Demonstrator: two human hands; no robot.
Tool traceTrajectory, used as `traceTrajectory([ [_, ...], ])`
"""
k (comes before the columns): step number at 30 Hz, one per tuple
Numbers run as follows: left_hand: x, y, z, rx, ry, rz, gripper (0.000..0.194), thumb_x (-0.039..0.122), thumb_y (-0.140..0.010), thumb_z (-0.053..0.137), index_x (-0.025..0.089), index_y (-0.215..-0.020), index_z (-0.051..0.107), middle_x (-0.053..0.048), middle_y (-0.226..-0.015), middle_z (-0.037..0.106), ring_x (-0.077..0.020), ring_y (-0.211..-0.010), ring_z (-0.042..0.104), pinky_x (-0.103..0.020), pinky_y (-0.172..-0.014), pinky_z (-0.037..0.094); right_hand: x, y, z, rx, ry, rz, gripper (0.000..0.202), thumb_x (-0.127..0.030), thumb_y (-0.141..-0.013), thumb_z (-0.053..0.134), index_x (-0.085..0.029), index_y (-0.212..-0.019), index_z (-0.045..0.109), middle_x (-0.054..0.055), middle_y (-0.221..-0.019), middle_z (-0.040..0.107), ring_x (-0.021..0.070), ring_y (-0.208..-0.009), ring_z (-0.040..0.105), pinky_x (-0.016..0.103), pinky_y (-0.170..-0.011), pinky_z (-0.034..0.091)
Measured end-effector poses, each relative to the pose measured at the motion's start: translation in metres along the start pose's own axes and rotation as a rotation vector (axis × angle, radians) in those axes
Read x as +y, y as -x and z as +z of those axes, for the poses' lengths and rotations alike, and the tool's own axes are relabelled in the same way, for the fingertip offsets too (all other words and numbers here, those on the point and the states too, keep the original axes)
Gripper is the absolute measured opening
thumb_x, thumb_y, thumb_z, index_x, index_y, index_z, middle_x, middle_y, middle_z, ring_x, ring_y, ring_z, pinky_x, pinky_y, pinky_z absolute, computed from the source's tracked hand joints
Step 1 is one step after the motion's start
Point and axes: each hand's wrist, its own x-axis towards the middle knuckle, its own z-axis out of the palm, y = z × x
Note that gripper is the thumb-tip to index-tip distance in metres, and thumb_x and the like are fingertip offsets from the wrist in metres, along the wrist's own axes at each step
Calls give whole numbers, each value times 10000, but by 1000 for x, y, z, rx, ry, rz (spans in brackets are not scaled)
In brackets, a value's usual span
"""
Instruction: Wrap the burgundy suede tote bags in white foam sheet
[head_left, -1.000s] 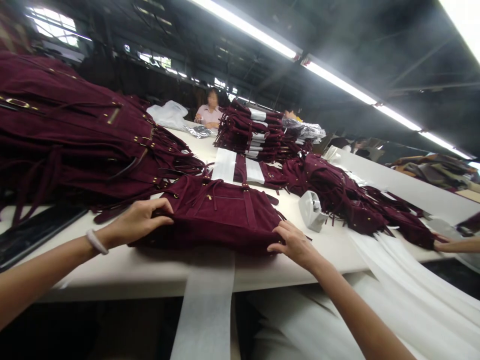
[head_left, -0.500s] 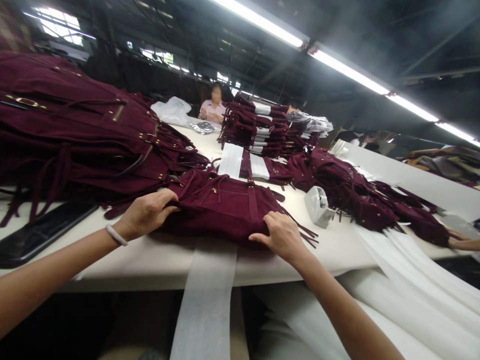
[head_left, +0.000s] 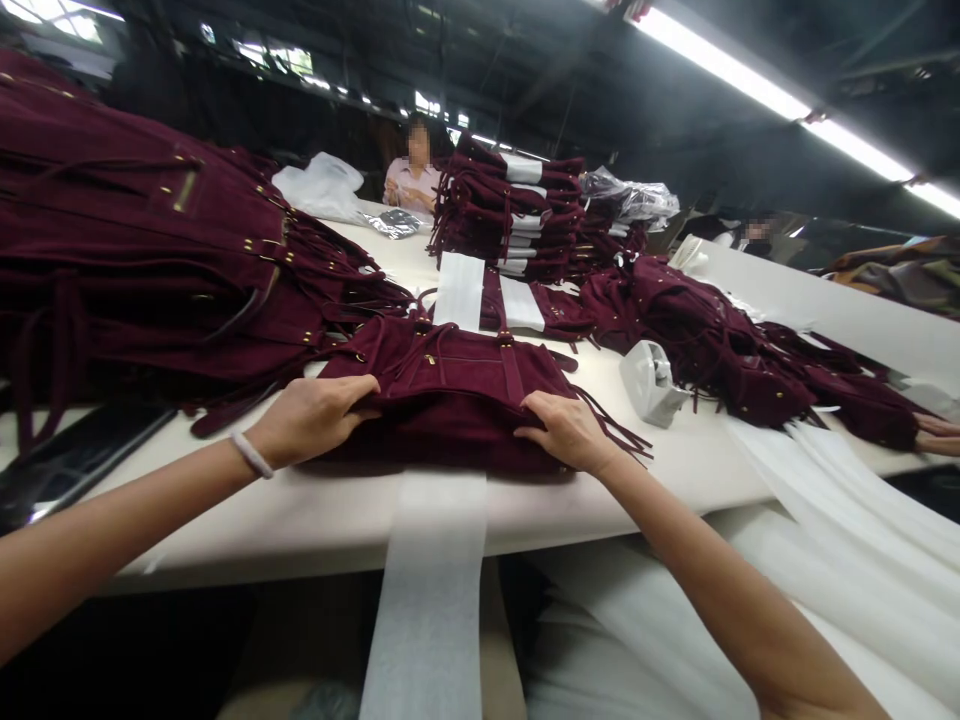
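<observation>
A burgundy bag (head_left: pixel 465 375) with straps, tassels and gold hardware lies flat on the white table in front of me. My left hand (head_left: pixel 319 412) pinches its left side, fingers closed on the fabric. At the right side my right hand (head_left: pixel 562 425) also grips the bag, thumb below and fingers on top, and a fold stands up between the two hands. Beneath the bag runs a strip of white foam sheet (head_left: pixel 427 590); it hangs over the table's front edge, and a white piece (head_left: pixel 460 290) shows beyond the bag.
Burgundy bags are heaped at left (head_left: pixel 135 250); a wrapped stack (head_left: pixel 510 215) stands behind. A tape dispenser (head_left: pixel 651 383) sits to the right, near more bags (head_left: pixel 697 335) and draped white sheets (head_left: pixel 847 510). Another person's hand (head_left: pixel 937 435) is at far right; a person (head_left: pixel 412 180) is across the table.
My hands have shifted slightly closer together and pulled the bag's near fabric up into a fold. The camera view has tilted down a little.
</observation>
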Motion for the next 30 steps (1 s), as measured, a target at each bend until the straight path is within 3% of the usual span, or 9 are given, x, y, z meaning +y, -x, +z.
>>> traceTrajectory([
  [3, -9, 10, 28, 130, -110, 124, 240, 254, -949, 400, 206, -962, 635, -32, -721, 635, -204, -682, 594, -316, -603, 346, 12, 14, 18, 1, 36, -11, 104, -189, -920, 541, -194, -1015, 583, 48, -939, 642, 188, -867, 601, 263, -671, 389],
  [5, -12, 19, 44, 190, -137, 266, 281, 163, -951, 374, 219, -979, 648, -14, -658, 590, -178, -627, 541, -314, -606, 346, 17, 26, 36, -13, 76, 30, 239, -59, -871, 473, -182, -1032, 599, 53, -889, 623, 180, -795, 590, 260, -642, 390],
  [8, -15, 26, 57, 211, -169, 382, 396, 65, -946, 349, 235, -1205, 596, 5, -665, 563, -161, -606, 487, -313, -610, 354, 21, 39, 58, -13, 64, 98, 465, 18, -770, 446, -164, -1178, 578, 70, -942, 614, 182, -780, 584, 259, -661, 430],
  [11, -19, 26, 50, 104, -197, 385, 574, 33, -940, 311, 313, -1430, 411, 7, -686, 518, -167, -617, 452, -320, -627, 369, 22, 43, 64, 12, 2, 101, 646, 25, -731, 453, -179, -1344, 491, 82, -1062, 588, 200, -871, 590, 275, -740, 485],
  [17, -32, 41, 26, -123, -242, 405, 677, 44, -944, 265, 476, -1466, 278, -3, -839, 533, -194, -767, 473, -404, -848, 438, 17, 46, 56, -3, 26, -6, 737, 0, -887, 337, -416, -1494, 293, 75, -1272, 494, 199, -1040, 587, 290, -821, 528],
  [20, -34, 51, 29, -63, -321, 306, 653, 33, -936, 256, 377, -1490, 295, -28, -853, 543, -221, -808, 482, -442, -900, 429, 12, 48, 52, -28, -20, -39, 723, -25, -901, 359, -446, -1485, 295, 71, -1342, 460, 202, -1092, 581, 314, -877, 528],
  [24, -24, 51, 38, 29, -306, 93, 564, 47, -910, 291, 189, -1434, 442, -79, -809, 551, -243, -753, 500, -403, -759, 445, 7, 47, 38, -49, -217, -34, 643, -178, -884, 536, -398, -1465, 370, 59, -1391, 420, 229, -1214, 521, 360, -1005, 475],
  [27, -15, 42, 31, -75, -215, 66, 547, 108, -865, 399, 107, -1409, 466, -115, -876, 597, -259, -803, 548, -400, -785, 448, 1, 42, 29, -80, -343, 44, 480, -381, -933, 525, -389, -1409, 465, 43, -1354, 450, 204, -1159, 564, 331, -971, 490],
  [30, -12, 28, 10, -266, -119, 37, 689, 339, -857, 503, 115, -1486, 333, -135, -949, 643, -286, -881, 601, -386, -819, 445, -7, 32, 29, -119, -316, 197, 407, -418, -1007, 356, -433, -1400, 458, 24, -1284, 491, 138, -910, 648, 276, -794, 531],
])
